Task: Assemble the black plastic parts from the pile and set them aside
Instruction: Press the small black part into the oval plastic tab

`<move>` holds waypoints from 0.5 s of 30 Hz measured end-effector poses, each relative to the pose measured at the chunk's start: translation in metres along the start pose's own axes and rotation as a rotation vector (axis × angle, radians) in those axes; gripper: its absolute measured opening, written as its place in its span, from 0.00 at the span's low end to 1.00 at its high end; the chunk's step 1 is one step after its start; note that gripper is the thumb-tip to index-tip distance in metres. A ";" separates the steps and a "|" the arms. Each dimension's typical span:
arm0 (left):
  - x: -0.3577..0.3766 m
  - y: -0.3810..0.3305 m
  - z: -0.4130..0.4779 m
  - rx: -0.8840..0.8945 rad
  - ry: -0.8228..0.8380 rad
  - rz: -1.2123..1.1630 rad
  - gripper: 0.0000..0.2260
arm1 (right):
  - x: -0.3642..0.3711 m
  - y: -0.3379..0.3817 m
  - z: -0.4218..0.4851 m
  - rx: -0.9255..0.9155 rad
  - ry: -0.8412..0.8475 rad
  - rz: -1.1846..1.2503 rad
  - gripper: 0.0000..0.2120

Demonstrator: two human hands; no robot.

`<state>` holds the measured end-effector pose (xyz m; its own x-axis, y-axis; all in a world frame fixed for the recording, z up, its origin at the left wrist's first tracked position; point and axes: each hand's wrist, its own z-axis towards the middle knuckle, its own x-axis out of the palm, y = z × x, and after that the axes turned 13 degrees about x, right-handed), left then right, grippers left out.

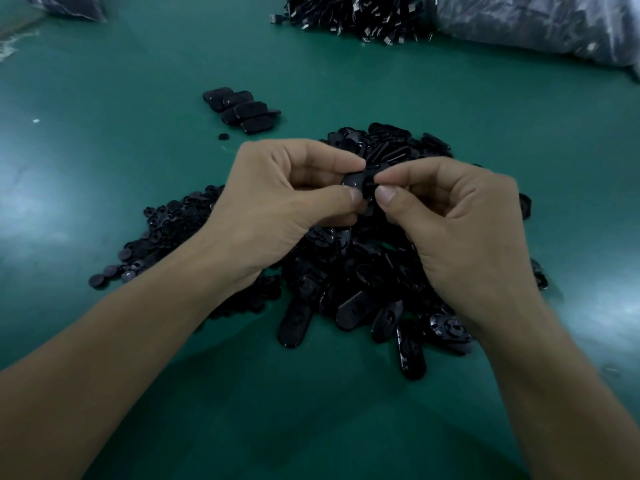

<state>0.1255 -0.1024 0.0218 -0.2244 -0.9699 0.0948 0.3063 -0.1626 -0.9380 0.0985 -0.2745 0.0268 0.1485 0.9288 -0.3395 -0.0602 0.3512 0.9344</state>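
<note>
Head view: we see both hands raised just above the pile (346, 282) of black plastic pieces on a matte green table (138, 81). The left hand (277, 195) pinches a glossy, round-ended oblong part (360, 180) between thumb and curled fingers. The right hand (460, 230) pinches the same part from the other side, with thumb and forefinger closing on it. We cannot tell whether a second piece sits under the right fingertips.

The pile holds smooth oblong shells, several showing a round opening. A flatter heap of small discs (166, 230) touches its left side. A short overlapping row (242, 110) of oblong pieces lies apart, beyond the left hand, with one loose disc (223, 136) near it.

Bare table stretches wide to the left and between our forearms. The far edge is crowded by a tangle of cables (353, 15) with metal plugs and, at far right, a crinkled clear bag (540, 26).
</note>
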 end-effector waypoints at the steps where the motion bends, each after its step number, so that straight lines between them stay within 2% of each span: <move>1: 0.000 0.000 0.000 -0.002 0.004 0.005 0.10 | 0.001 0.001 -0.001 -0.005 -0.003 -0.018 0.08; 7: 0.001 0.000 -0.001 0.026 0.021 0.077 0.11 | 0.003 0.003 -0.002 -0.056 -0.039 -0.106 0.09; 15: 0.001 0.001 -0.001 0.036 0.033 0.106 0.10 | 0.004 0.005 -0.001 -0.041 -0.053 -0.102 0.13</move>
<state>0.1244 -0.1031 0.0206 -0.2194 -0.9755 -0.0157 0.3628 -0.0666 -0.9295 0.0979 -0.2690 0.0296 0.2077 0.8810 -0.4251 -0.0822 0.4487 0.8899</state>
